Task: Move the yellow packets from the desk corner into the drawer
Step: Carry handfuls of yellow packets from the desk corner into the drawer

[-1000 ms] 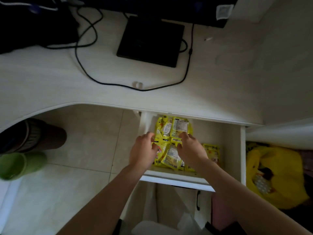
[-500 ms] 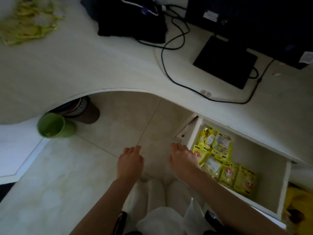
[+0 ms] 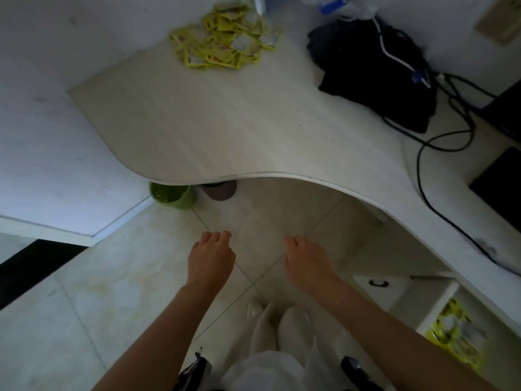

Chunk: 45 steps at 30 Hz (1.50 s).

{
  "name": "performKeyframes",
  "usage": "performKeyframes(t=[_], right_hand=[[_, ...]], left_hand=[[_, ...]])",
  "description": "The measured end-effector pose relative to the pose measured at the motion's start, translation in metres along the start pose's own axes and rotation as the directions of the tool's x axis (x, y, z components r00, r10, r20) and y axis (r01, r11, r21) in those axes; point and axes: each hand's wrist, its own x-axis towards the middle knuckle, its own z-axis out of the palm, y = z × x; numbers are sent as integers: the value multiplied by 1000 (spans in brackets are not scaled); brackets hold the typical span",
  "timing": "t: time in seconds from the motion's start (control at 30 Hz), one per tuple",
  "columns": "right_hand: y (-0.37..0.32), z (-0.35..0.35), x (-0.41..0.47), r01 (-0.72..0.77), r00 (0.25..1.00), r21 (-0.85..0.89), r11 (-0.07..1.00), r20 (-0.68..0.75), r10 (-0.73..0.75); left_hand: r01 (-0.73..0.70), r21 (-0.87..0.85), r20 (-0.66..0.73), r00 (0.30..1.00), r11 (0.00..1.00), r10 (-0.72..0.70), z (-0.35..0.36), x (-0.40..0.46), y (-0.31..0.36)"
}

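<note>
A loose heap of yellow packets (image 3: 224,42) lies in the far corner of the pale desk (image 3: 214,128), against the walls. Several more yellow packets (image 3: 454,338) lie in the open drawer (image 3: 435,307) at the lower right, partly cut off by my right forearm. My left hand (image 3: 210,259) and my right hand (image 3: 308,263) hover palm down over the floor in front of the desk's curved edge. Both hold nothing, with fingers loosely curled, well short of the heap.
A black bag (image 3: 375,69) with cables sits on the desk to the right of the heap. A black cable (image 3: 420,176) trails across the top. A green bin (image 3: 173,196) and a brown pot (image 3: 220,190) stand under the desk. My white-clad legs (image 3: 279,334) are below.
Both hands left the packets in the drawer and drew back over the floor. My view swung left, so the corner heap came into sight and the drawer slid to the lower right.
</note>
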Motion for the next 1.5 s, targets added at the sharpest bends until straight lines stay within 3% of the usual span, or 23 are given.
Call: performKeyframes(t=[0.17, 0.3, 0.73, 1.0, 1.27, 1.5], right_hand=[[-26, -36, 73, 97, 990, -106, 990, -95, -107], [-38, -76, 133, 170, 967, -88, 981, -176, -184], [-33, -168, 295, 257, 932, -98, 961, -239, -274], [-37, -199, 375, 201, 951, -111, 973, -215, -221], [-52, -216, 448, 69, 979, -90, 994, -184, -85], [-56, -219, 504, -107, 991, 170, 980, -66, 120]], left_hand=[[35, -27, -114, 993, 999, -38, -38, 49, -29], [26, -82, -221, 974, 996, -44, -68, 97, -48], [92, -99, -282, 952, 991, -117, -149, 255, -71], [34, -44, -219, 975, 998, -43, -169, 345, -89], [-151, 111, -81, 984, 982, 160, -184, 437, -122], [-196, 114, 22, 981, 974, 194, -195, 506, -133]])
